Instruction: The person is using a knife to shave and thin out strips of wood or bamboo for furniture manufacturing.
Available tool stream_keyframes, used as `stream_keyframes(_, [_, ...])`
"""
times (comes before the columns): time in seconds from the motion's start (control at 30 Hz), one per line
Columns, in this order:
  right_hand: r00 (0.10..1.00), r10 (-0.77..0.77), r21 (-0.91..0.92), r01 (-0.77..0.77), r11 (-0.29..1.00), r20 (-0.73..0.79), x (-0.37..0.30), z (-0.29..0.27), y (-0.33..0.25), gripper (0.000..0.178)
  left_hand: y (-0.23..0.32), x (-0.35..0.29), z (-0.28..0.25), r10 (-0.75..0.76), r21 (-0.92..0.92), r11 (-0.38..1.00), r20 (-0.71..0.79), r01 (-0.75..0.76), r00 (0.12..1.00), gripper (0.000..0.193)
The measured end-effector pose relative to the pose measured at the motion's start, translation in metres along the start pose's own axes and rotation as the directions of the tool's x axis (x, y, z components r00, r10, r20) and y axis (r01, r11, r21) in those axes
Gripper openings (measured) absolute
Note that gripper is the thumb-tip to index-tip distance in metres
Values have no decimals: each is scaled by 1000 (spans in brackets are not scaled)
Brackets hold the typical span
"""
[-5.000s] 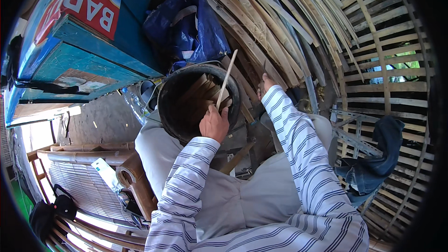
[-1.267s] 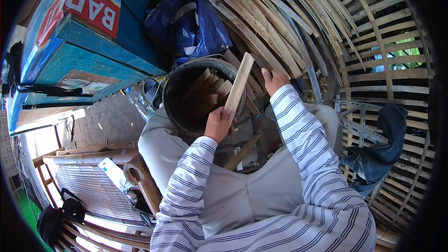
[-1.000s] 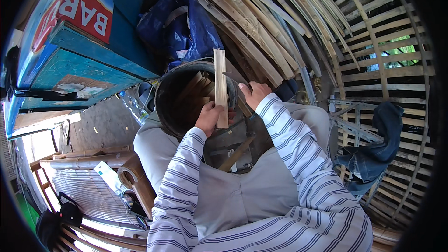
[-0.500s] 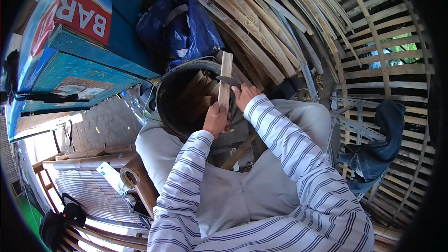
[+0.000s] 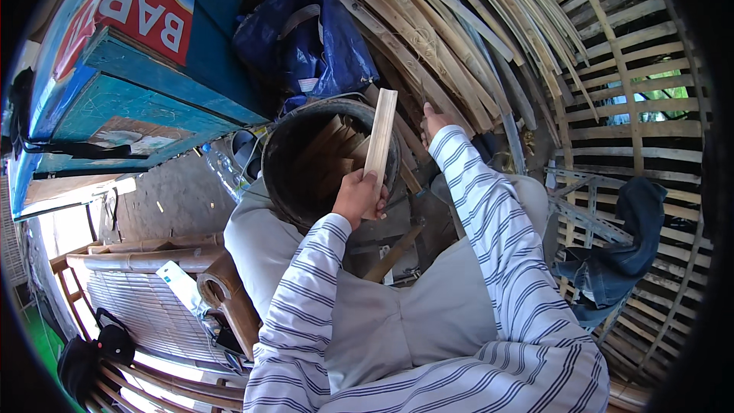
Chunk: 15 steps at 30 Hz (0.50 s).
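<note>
My left hand (image 5: 359, 195) is closed around the lower end of a flat, pale bamboo piece (image 5: 381, 134). The piece stands tilted over the right side of a dark bucket (image 5: 271, 172), which holds several similar bamboo pieces (image 5: 329, 145). Apart from it, to the right, my right hand (image 5: 439, 124) is closed on a knife (image 5: 424, 94), whose narrow blade points away from me. The handle is hidden in my fingers.
Long bamboo strips (image 5: 451, 53) lie stacked beyond the bucket. A blue plastic bag (image 5: 336, 53) sits behind it, and a blue-green wooden cabinet (image 5: 160, 118) stands at left. On the right, jeans (image 5: 634, 237) hang by a slatted bamboo wall (image 5: 634, 138).
My right hand has moved the knife off the bamboo piece, away to the right. In my left hand the piece now leans slightly more to the right.
</note>
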State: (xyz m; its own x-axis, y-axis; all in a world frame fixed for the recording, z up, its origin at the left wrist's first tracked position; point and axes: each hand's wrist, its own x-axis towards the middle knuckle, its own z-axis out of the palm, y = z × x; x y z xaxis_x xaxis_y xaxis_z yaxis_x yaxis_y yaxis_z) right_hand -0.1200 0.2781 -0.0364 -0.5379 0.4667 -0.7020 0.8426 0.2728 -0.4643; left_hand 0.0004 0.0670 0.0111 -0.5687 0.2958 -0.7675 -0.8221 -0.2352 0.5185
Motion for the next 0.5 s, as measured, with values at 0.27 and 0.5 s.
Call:
stream_keyframes(0.27, [773, -469, -598, 630, 495, 426, -123, -8, 16, 64, 8, 5, 6, 40, 97, 995, -94, -31, 995, 19])
stream_keyframes(0.5, [755, -496, -662, 636, 396, 428, -128, 11, 48, 54, -4, 14, -1, 103, 224, 972, -101, -79, 990, 17])
